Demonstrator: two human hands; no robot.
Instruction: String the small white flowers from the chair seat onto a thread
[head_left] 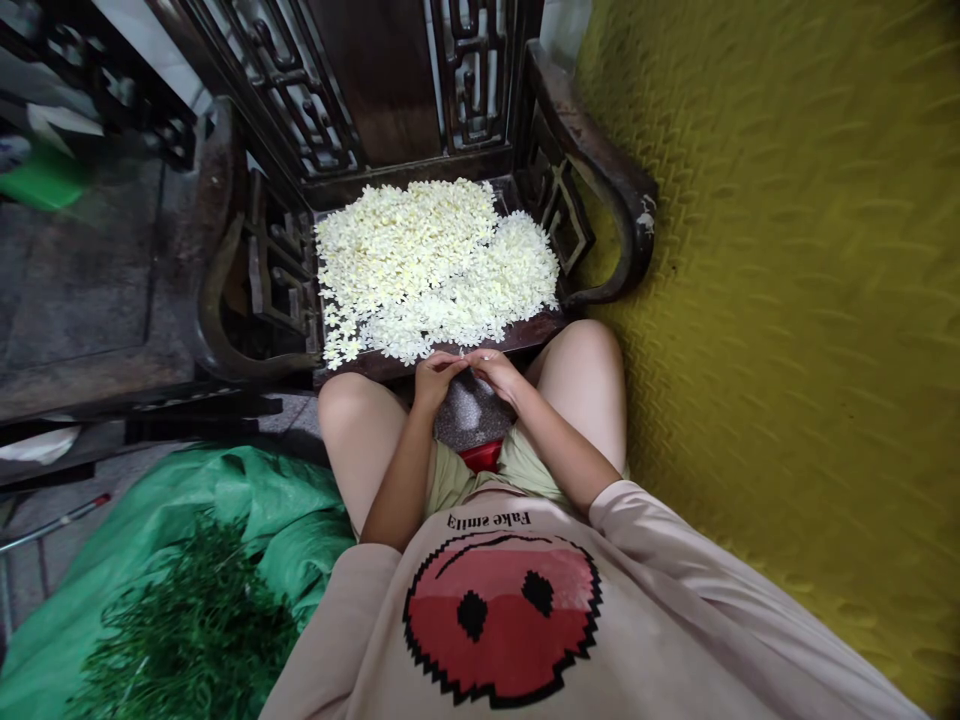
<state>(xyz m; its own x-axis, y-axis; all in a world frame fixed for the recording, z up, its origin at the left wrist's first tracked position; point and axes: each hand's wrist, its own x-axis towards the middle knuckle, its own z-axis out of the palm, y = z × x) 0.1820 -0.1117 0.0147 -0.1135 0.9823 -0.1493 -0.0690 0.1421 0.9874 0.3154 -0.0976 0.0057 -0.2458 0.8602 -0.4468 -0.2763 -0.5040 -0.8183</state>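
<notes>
My left hand (437, 378) and my right hand (495, 371) meet at the front edge of the chair seat, just above my lap. Both are closed in a pinch, fingertips against fingertips, around a tiny white flower (462, 351) that is mostly hidden. Right beyond them, a broad heap of white flowers (420, 250) with pale yellow tints covers much of the dark wooden seat. A few flowers (341, 340) lie more loosely at its near left corner.
The carved wooden chair (611, 190) has curved armrests on both sides. A yellow textured surface (787, 300) rises along the right. At lower left, green stems (195, 630) lie on a green plastic sheet (225, 480). Part of something red (482, 457) shows between my thighs.
</notes>
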